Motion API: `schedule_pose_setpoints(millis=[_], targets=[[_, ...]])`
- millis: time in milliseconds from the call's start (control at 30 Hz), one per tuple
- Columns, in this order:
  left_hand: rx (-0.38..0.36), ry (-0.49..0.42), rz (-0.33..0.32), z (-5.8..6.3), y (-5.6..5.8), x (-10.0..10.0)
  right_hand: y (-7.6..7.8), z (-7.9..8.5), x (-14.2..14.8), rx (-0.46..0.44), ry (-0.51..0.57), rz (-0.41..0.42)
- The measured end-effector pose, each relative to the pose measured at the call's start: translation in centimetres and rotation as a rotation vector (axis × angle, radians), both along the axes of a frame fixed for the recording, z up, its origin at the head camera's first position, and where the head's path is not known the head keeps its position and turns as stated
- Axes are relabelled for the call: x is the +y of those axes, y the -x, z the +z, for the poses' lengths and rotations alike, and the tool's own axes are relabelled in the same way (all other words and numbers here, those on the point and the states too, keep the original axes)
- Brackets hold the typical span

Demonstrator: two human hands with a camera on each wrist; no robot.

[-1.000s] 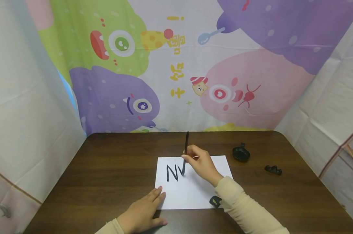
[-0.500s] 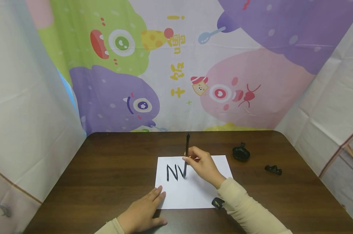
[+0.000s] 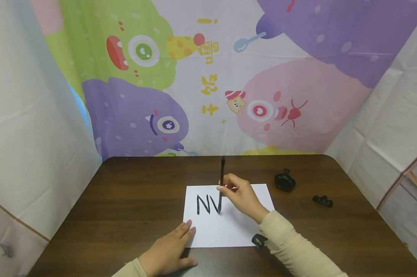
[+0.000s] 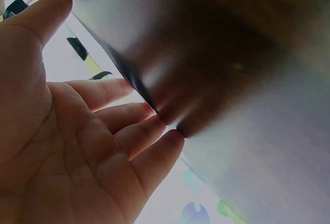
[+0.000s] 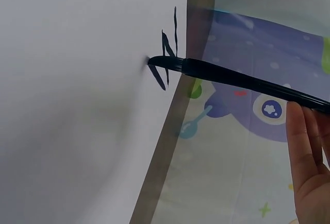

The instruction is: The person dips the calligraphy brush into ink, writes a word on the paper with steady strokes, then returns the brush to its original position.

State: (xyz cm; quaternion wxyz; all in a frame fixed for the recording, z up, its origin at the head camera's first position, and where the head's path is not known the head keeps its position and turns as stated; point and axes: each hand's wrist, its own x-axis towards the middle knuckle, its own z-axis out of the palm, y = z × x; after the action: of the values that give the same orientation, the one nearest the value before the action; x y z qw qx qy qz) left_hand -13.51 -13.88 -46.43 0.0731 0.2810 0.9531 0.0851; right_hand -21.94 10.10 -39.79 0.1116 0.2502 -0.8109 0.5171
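Observation:
My right hand pinches a black writing brush, held nearly upright over a white sheet of paper. In the right wrist view the brush has its bristle tip bent against the paper, at the end of a slanted stroke. Black strokes on the sheet form an N, with a slanting line to its right. My left hand lies flat, fingertips on the sheet's lower left edge and thumb on the table. The left wrist view shows its palm with fingers extended.
A small black dish with a stub handle stands right of the paper on the brown table. Nearer the right side lies a black brush rest. A cartoon-printed curtain hangs behind the table's far edge.
My right hand and the brush have shifted slightly right and toward me, lengthening the slanting stroke beside the N. The left hand has stayed in place.

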Motion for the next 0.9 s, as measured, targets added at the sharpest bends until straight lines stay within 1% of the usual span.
schedule_pose_setpoints(millis=[367, 600, 833, 900], targets=[[-0.004, -0.002, 0.004, 0.1, -0.1, 0.1, 0.5, 0.2, 0.2, -0.031, 0.055, 0.015], [-0.01, 0.002, 0.003, -0.1, 0.0, 0.0, 0.9, 0.0, 0.3, -0.045, 0.072, 0.015], [-0.005, -0.001, 0.004, -0.1, 0.0, 0.0, 3.0, -2.5, 0.7, -0.046, 0.077, -0.01], [-0.005, -0.001, 0.003, 0.0, 0.0, 0.0, 3.2, -2.7, 0.8, -0.041, 0.079, -0.012]])
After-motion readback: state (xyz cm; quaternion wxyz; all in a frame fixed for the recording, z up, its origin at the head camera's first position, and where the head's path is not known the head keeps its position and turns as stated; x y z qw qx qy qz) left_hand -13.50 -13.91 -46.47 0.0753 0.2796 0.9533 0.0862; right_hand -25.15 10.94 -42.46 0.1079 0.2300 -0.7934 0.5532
